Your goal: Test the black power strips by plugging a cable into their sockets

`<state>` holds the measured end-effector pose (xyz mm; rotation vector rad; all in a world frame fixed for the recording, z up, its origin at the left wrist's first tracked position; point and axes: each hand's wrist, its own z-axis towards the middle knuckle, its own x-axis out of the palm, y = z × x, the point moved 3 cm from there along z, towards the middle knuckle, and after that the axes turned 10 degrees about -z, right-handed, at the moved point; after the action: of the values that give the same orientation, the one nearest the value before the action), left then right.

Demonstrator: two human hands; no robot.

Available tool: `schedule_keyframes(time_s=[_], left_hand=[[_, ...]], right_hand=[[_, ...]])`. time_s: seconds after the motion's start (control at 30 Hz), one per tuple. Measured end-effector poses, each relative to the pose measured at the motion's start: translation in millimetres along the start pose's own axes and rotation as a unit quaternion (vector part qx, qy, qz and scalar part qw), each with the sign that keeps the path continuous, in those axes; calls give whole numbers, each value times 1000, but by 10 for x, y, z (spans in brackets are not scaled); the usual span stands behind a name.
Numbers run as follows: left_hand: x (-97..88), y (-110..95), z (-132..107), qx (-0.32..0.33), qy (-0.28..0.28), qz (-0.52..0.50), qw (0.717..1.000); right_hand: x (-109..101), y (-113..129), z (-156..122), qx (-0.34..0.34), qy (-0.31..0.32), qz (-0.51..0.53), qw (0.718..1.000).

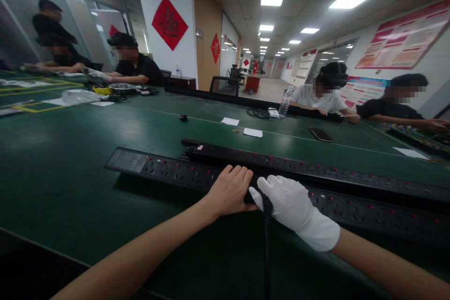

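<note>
Left grip (230,191) is clasping the middle of the near power strip (186,173), fingers curling over the far side. Right grip (290,201), gloved in white, is holding a black cable (267,253) just beside it; whether it is also gripping the strip cannot be told. The strip is extending left to right across the green surface (158,225), left end pointing slightly far, sockets facing up. Both forearms are converging from the near corners, backs of the hands facing upward.
</note>
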<state>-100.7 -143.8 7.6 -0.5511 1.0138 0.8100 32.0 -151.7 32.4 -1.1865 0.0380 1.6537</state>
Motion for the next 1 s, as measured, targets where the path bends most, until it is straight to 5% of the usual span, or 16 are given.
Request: schedule_keyframes(time_s=[0.3,1.0], left_hand=[[1,6,-3,-3,5,-8,1000],[-9,-1,-17,2,2,-2,1000]], right_hand=[[-69,65,-42,-15,7,-48,999],[15,-31,-53,-19,8,79,997]])
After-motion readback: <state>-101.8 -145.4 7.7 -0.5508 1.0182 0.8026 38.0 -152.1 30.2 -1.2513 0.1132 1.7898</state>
